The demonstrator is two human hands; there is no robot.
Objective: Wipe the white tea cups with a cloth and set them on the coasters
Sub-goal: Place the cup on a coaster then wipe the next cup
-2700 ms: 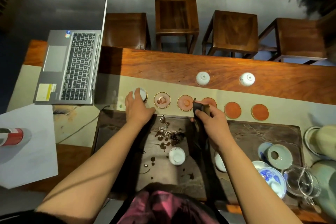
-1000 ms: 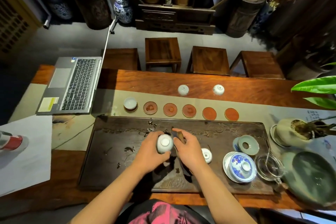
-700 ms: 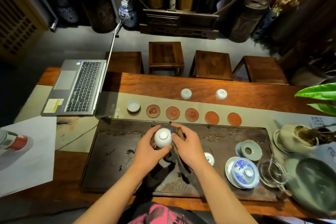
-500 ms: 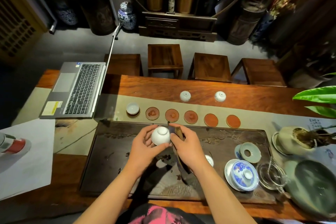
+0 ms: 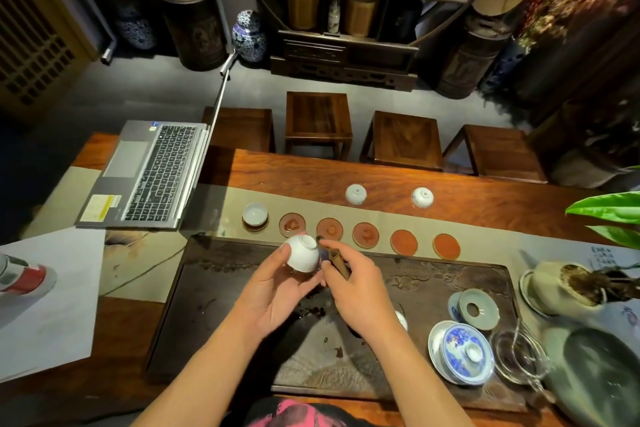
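Over the tray (image 5: pixel 221 305), mid-wipe — entries as follows.

Cup (image 5: pixel 302 252): white, tipped on its side, mouth turned away toward the coasters, held above the tray's far edge. Your left hand (image 5: pixel 277 291) cradles it from below, fingers curled round the body, thumb on the near wall.

Cloth (image 5: pixel 337 262): dark, with a tan folded edge showing; pinched in your right hand (image 5: pixel 356 291) between thumb and forefinger, its tip touching the cup's rim. The other right fingers are folded under; how they lie cannot be told.

Coasters: six in a row on the runner (image 5: pixel 221 198) just beyond the tray. The leftmost already carries a wiped cup (image 5: pixel 255 214); the next coaster (image 5: pixel 292 225) is bare and is likely the target.

Still to do: two inverted cups (image 5: pixel 355 193) on the table behind the row, and one small cup (image 5: pixel 401 319) on the tray, half hidden by your right wrist.

Handling notes — judgement only:
- Turn the cup with the left fingers and keep the cloth steady; that covers the whole rim.
- Work the cloth inside the bowl as well as round the lip.
- Glazed porcelain is slick when damp; keep the thumb pressed and stay low over the tray.
- Right the cup before setting it down, centred on the coaster, clear of its neighbour.
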